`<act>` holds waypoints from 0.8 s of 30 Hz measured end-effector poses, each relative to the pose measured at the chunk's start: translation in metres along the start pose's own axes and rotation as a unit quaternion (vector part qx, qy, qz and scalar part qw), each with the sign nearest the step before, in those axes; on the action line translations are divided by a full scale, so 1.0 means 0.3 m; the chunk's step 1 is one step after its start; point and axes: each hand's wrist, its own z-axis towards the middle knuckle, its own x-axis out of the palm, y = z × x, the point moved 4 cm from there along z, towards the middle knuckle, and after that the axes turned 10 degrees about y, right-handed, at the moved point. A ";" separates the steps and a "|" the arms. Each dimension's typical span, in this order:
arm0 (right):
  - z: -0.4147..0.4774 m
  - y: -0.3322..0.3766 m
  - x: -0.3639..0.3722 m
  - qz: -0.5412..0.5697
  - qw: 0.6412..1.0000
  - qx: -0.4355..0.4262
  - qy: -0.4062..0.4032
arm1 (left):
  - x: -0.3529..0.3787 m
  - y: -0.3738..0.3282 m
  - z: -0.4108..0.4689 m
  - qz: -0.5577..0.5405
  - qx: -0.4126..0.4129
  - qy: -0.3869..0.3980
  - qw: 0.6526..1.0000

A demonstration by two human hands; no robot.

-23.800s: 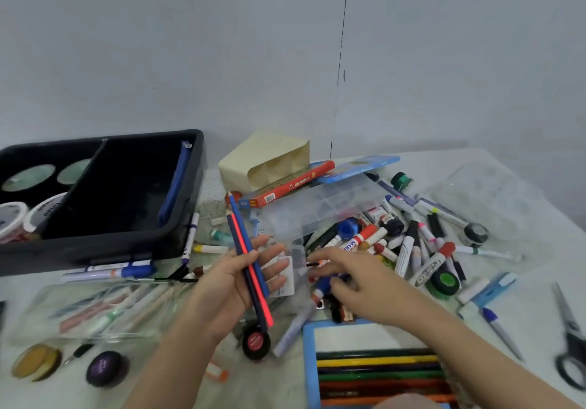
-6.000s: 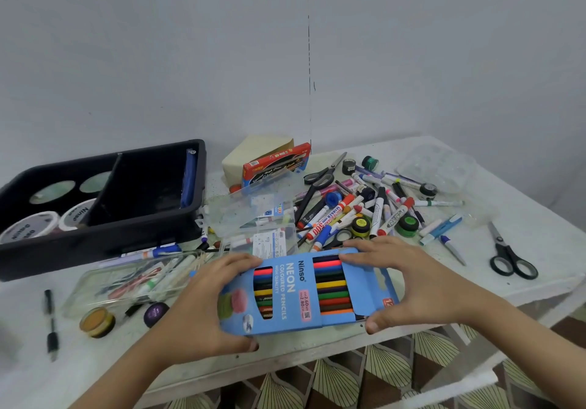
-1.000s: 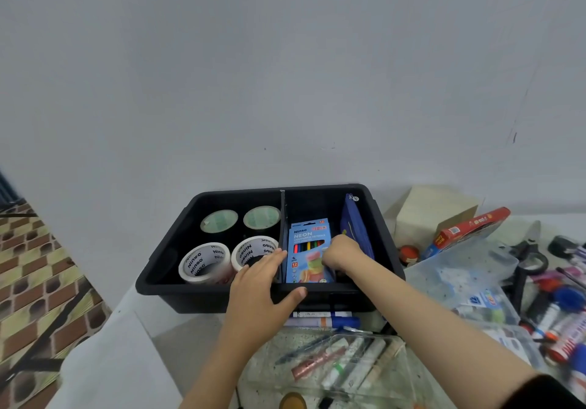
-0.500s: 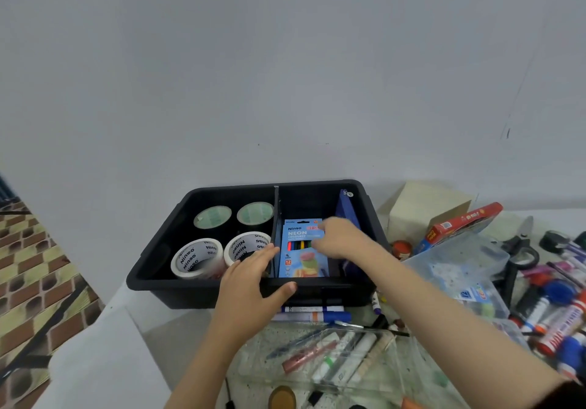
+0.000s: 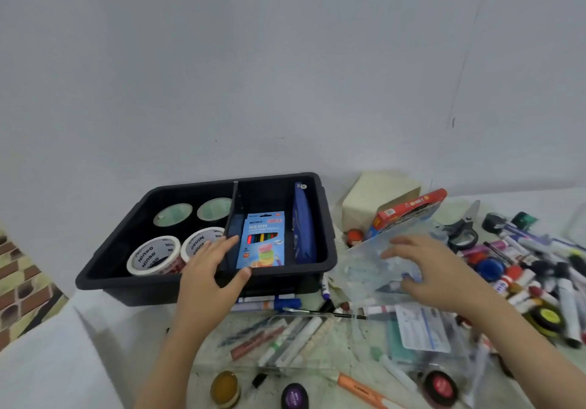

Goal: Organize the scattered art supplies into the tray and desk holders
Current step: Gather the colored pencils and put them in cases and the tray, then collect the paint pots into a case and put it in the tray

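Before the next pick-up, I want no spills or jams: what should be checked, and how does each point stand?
1. Blue neon coloured-pencil box lies flat in the black plastic tray's right compartment: ok.
2. Left hand rests on the tray's front rim, free of the box: ok.
3. Right hand grips the clear plastic case: not ok; its fingers are spread over it, not closed.
4. Case lid is latched: cannot tell.
5. Room for the case beside the pencil box and the dark blue pouch: cannot tell.
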 end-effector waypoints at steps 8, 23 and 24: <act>-0.058 -0.127 0.028 0.010 0.989 -0.078 -0.129 | 0.156 -0.256 -0.103 -0.010 0.159 -0.122 0.980; -0.435 -0.234 -0.041 -0.028 0.948 -0.242 -0.203 | 0.552 -0.599 -0.269 -0.040 0.200 0.164 0.965; -0.470 -0.258 -0.042 0.003 0.953 -0.228 -0.198 | 0.574 -0.610 -0.290 -0.050 0.203 0.173 0.962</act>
